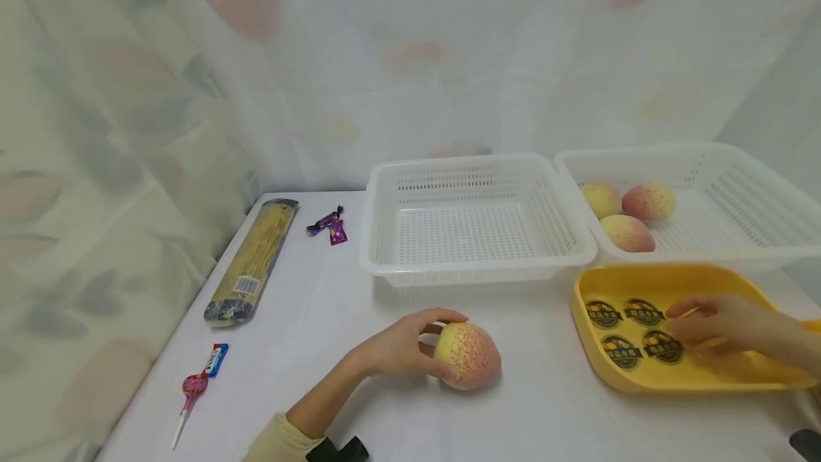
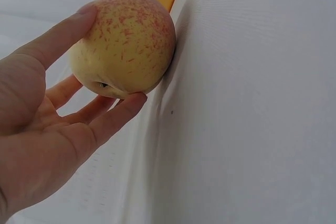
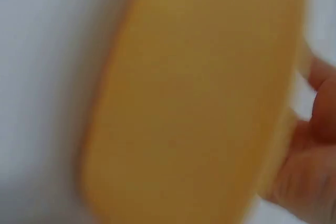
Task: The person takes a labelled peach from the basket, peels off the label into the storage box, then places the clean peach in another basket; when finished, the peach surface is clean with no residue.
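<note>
My left hand [image 1: 404,346] holds a yellow-and-pink speckled peach [image 1: 471,356] on the white table, thumb on one side and fingers on the other. In the left wrist view the dimpled stem end of the fruit faces the palm. Over the yellow tray [image 1: 596,366] at the right hovers my right hand [image 1: 727,326], fingers loosely bent, with no object showing between them. Several round black stickers [image 1: 621,351] lie in the tray just left of its fingertips. The tray's outer wall hides part of that hand in the blurred right wrist view.
A white basket [image 1: 477,262] stands behind the peach. Beside it, another white basket [image 1: 757,252] contains three peaches [image 1: 649,202]. Toward the left lie a noodle pack [image 1: 256,259], purple wrapped candies [image 1: 337,232] and a lollipop [image 1: 194,385]. Patterned cloth [image 1: 410,84] hangs behind.
</note>
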`<action>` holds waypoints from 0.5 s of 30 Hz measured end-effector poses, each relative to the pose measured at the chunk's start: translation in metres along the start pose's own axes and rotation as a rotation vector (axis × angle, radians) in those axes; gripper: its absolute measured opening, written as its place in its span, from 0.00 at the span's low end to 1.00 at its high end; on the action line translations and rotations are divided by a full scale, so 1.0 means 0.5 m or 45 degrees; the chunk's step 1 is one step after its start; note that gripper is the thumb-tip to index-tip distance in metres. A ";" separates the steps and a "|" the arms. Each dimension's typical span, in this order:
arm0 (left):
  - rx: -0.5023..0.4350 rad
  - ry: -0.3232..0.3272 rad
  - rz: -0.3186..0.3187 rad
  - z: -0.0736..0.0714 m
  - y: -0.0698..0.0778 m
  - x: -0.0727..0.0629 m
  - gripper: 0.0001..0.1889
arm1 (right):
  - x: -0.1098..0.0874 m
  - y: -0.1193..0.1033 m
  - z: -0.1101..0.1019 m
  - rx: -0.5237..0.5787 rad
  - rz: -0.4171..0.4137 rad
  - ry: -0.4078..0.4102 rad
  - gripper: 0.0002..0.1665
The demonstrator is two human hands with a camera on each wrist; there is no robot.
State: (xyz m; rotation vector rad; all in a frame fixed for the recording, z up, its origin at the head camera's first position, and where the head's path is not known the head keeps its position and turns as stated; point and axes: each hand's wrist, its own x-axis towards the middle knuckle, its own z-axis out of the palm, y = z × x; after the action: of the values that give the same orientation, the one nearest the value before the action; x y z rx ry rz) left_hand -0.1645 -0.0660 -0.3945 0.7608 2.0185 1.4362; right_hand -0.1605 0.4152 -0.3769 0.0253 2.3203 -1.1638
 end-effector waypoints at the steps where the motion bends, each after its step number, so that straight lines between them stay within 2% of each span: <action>1: 0.002 -0.001 -0.005 0.000 0.000 0.000 0.35 | 0.000 -0.008 -0.003 0.066 -0.021 -0.065 0.31; 4: 0.003 -0.001 -0.012 -0.001 0.002 -0.001 0.35 | 0.001 -0.044 -0.001 0.216 -0.153 -0.238 0.30; 8: -0.006 -0.005 -0.005 -0.002 0.004 -0.002 0.35 | 0.010 -0.105 0.029 0.444 -0.337 -0.459 0.24; 11: -0.013 -0.003 0.010 -0.001 0.003 -0.002 0.35 | 0.018 -0.158 0.069 0.525 -0.363 -0.532 0.24; 15: -0.018 -0.008 0.025 0.001 0.000 -0.001 0.35 | 0.033 -0.218 0.139 0.519 -0.304 -0.523 0.27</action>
State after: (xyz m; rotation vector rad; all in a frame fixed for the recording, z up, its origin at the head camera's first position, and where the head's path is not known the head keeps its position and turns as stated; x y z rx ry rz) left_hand -0.1636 -0.0659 -0.3946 0.7799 2.0000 1.4556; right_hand -0.1702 0.2913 -0.3377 -0.3201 1.7354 -1.5771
